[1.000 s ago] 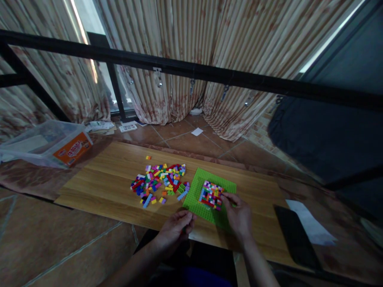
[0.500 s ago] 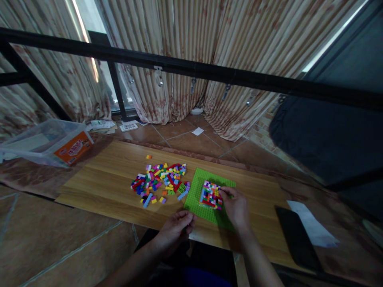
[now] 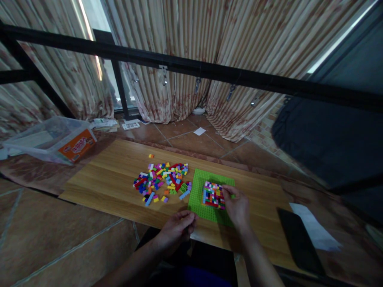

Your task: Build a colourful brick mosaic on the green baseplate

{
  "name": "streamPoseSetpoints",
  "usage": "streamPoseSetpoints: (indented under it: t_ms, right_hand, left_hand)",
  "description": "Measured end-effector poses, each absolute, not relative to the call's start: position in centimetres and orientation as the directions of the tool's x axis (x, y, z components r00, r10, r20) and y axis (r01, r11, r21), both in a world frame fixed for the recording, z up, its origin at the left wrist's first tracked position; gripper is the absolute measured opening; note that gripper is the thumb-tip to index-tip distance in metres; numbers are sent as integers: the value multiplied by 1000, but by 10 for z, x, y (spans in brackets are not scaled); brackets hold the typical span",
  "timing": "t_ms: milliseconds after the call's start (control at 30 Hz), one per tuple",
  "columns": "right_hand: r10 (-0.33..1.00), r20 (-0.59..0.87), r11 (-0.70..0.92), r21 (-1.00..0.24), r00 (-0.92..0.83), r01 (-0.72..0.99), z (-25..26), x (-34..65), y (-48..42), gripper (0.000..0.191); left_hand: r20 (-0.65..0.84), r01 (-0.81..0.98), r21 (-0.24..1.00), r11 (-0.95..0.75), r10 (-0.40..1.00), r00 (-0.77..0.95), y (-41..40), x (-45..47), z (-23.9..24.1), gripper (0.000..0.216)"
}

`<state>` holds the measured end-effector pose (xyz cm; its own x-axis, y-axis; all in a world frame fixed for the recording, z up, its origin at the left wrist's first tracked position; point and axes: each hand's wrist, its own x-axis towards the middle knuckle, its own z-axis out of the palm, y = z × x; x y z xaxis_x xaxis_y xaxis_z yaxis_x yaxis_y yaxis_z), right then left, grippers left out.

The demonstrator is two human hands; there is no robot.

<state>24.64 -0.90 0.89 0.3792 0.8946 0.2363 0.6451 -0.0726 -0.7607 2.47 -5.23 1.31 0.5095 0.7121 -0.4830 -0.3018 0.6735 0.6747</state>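
A green baseplate (image 3: 199,193) lies on a low wooden board (image 3: 110,179). On it sits a flat square of small coloured bricks (image 3: 213,194). My right hand (image 3: 237,207) rests on the plate with its fingertips pinched against the right edge of that square. My left hand (image 3: 178,227) lies curled at the board's near edge, just left of the plate; what it holds, if anything, is hidden. A loose pile of coloured bricks (image 3: 161,180) is spread to the left of the plate.
A clear plastic tub with an orange label (image 3: 54,139) stands at the far left. A black flat object (image 3: 299,241) and a white sheet (image 3: 314,231) lie at the right. A black metal rail (image 3: 191,67) and curtains are behind.
My right hand has slid slightly up along the right edge of the brick square. The camera has shifted a little. My left hand has stayed put.
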Motion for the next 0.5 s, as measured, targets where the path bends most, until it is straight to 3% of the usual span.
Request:
streamPoseSetpoints:
  t_ms: [200,500]
  right_hand:
    - [857,175,-82,-881,484,465,7,247,-9,34]
    - [810,196,-211,-781,552,588,1,248,-2,36]
  left_hand:
    - [-478,-306,676,670,715,510,-52,24,13,29]
    - [-483,-303,670,677,708,515,-52,25,15,29]
